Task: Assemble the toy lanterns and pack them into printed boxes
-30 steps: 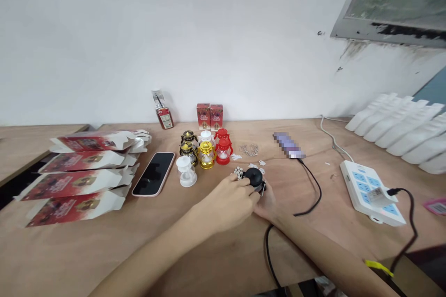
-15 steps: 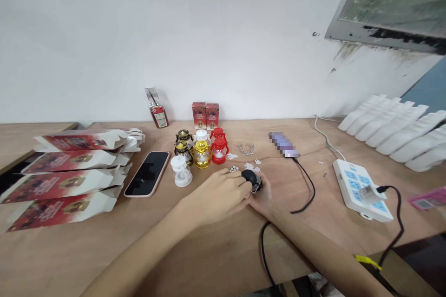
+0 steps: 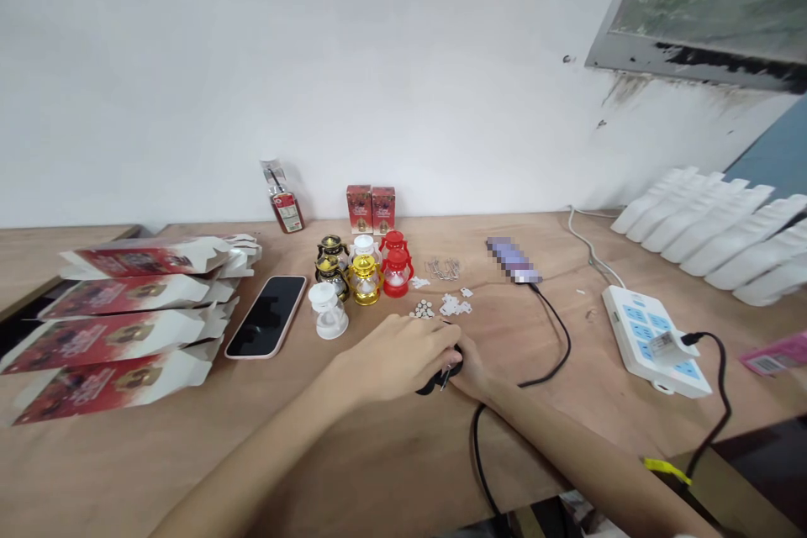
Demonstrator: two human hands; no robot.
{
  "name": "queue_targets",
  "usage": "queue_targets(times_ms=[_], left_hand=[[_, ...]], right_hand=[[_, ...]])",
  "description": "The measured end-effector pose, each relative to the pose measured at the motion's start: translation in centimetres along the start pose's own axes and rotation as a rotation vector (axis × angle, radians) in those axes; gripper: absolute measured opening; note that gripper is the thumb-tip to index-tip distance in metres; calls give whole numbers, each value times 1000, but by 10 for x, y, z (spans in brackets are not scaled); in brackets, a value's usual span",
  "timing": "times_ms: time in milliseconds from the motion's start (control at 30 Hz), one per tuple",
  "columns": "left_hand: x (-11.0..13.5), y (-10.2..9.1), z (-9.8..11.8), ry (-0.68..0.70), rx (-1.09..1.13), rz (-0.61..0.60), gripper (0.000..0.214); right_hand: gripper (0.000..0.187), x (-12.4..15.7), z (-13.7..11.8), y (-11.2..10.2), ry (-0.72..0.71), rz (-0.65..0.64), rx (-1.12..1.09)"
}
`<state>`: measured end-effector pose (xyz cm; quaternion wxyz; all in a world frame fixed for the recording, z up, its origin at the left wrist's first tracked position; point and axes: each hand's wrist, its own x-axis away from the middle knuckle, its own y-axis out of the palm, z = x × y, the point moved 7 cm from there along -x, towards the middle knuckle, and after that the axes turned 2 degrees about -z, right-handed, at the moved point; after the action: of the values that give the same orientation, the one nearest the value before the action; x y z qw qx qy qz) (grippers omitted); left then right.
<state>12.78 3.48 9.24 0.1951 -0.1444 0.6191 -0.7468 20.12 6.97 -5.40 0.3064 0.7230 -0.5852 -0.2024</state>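
At centre of the pale wooden desk (image 3: 157, 454), between the hands: black lantern piece (image 3: 435, 385), small, rounded, plastic, largely covered.
Left hand (image 3: 394, 357) grip: fingers curled over it.
Right hand (image 3: 472, 370) grip: pinching its right side.
Behind: glossy miniature lanterns (image 3: 362, 269), gold, red, white.

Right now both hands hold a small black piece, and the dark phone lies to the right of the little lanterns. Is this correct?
Not quite. In the head view the dark phone lies to the left of the little lanterns, not the right. The rest stands: the left hand and the right hand hold the small black piece.
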Motion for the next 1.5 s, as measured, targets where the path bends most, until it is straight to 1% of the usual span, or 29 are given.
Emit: queue_targets(times_ms=[100, 200, 333, 467, 533, 633, 700, 767, 1000, 1100, 1200, 1367, 1500], left_hand=[[-4, 9, 1, -27, -40, -28, 19], [-9, 14, -1, -46, -50, -28, 21], [-14, 18, -2, -20, -15, -31, 24], [-18, 27, -2, 21, 48, -56, 21], [-21, 31, -5, -4, 49, -47, 21], [-25, 35, -13, -106, 8, -6, 23], [-26, 37, -14, -128, -2, 13, 22], [-27, 37, -13, -114, 6, 16, 21], [-25, 37, -12, -114, -4, -42, 9], [-24, 38, -11, -86, -2, -56, 7], [-25, 36, -9, -44, 4, -41, 5], [-25, 37, -10, -41, -28, -39, 7], [-25, 39, -11, -44, -66, -21, 11]], right_hand=[[18, -1, 3, -2, 24, -10, 14], [17, -2, 5, -4, 35, -19, 25], [15, 0, -1, -4, -20, 13, 35], [13, 3, -12, -2, -69, 38, 117], [13, 3, -17, -1, -98, 57, 138], [12, 2, -22, -2, -135, 93, 114], [12, 2, -24, -3, -159, 109, 100], [13, 3, -24, -4, -178, 121, 103], [14, 4, -25, -3, -173, 147, 94], [13, 4, -26, -5, -186, 149, 95], [12, 4, -26, -9, -208, 159, 88], [13, 2, -25, -14, -224, 181, 74], [12, 4, -31, -15, -267, 217, 86]])
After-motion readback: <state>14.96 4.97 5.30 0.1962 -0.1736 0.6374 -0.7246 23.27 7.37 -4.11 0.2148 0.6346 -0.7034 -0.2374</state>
